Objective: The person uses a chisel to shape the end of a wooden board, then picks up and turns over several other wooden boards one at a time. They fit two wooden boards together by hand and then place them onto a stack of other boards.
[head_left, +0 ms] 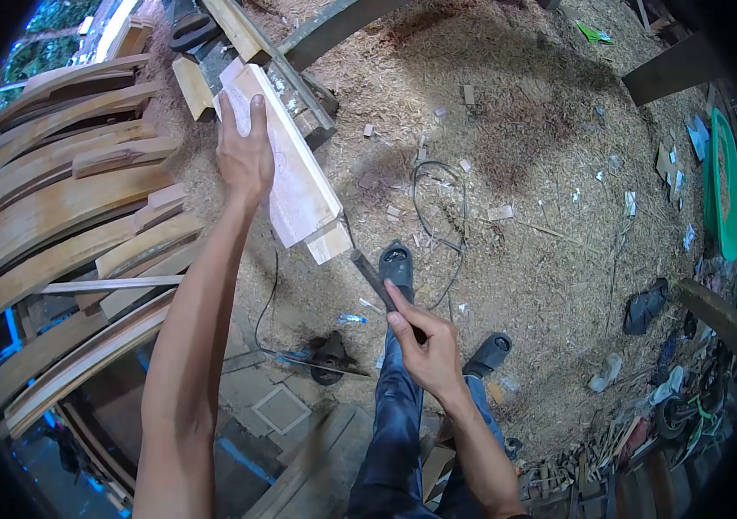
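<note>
My left hand (246,154) lies on a pale wooden board (292,169), fingers and thumb stretched apart over its face. The board slants down from the bench, and a narrower stepped tongue (331,242) juts from its near end. My right hand (427,346) is closed around a long, dark, bar-shaped hand tool (372,278), thumb and forefinger laid along it. The tool's far tip points up-left, right by the board's tongue; its exact kind I cannot tell.
Curved wooden pieces (57,203) are stacked on the left. A wooden bench (304,108) supports the board. Shavings cover the floor, where a black cable (416,195) loops near my sandalled foot (395,264). A dark power tool (330,359) lies below; a green basin (721,186) stands right.
</note>
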Tool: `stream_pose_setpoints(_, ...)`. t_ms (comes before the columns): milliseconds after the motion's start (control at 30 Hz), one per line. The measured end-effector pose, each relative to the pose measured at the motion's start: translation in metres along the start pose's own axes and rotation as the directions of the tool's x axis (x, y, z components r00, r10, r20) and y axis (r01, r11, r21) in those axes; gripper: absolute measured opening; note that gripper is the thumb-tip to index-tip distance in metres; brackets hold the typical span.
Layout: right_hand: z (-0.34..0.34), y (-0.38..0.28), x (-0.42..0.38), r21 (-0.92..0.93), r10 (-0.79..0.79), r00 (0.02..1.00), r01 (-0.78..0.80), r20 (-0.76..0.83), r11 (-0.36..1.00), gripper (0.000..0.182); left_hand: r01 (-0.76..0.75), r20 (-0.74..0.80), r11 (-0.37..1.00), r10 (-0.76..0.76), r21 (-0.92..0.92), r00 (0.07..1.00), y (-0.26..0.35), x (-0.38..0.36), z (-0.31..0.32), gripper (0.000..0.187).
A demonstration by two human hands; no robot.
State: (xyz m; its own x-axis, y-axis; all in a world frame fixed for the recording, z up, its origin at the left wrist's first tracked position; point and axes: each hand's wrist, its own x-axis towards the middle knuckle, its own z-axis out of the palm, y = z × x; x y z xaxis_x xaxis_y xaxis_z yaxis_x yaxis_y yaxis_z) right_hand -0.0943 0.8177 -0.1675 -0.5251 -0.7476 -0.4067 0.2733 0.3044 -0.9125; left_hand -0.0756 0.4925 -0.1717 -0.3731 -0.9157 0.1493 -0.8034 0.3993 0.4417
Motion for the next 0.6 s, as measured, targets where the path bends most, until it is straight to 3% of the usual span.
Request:
stream_pose_setpoints(167, -0.003, -0.005, 0.003, -0.003, 0.061, 0.997, -0.061, 0.051, 0.998, 0.037, 0.026, 0.018, 1.000, -0.026, 0.007, 1.000, 0.002, -0.001, 0.000, 0.078)
stream_pose_setpoints(367, -0.001, -0.007, 0.004, -0.003, 0.036, 0.999, -0.036, 0.003, 0.999, 0.037, -0.012, 0.012, 1.000, 0.012, -0.010, 1.000, 0.004, -0.002, -0.002, 0.078)
stream_pose_setpoints(567, -0.006, -0.023, 0.007, -0.100, 0.047, 0.999, -0.044, 0.028, 0.994, 0.036, -0.020, 0.010, 1.000, 0.020, -0.008, 1.000, 0.005, -0.003, -0.002, 0.077)
stream_pose_setpoints(600, -0.008, -0.029, 0.008, -0.128, 0.109, 0.992, -0.101, 0.060, 0.987, 0.036, -0.016, 0.008, 1.000, 0.016, -0.011, 1.000, 0.005, -0.003, -0.003, 0.077)
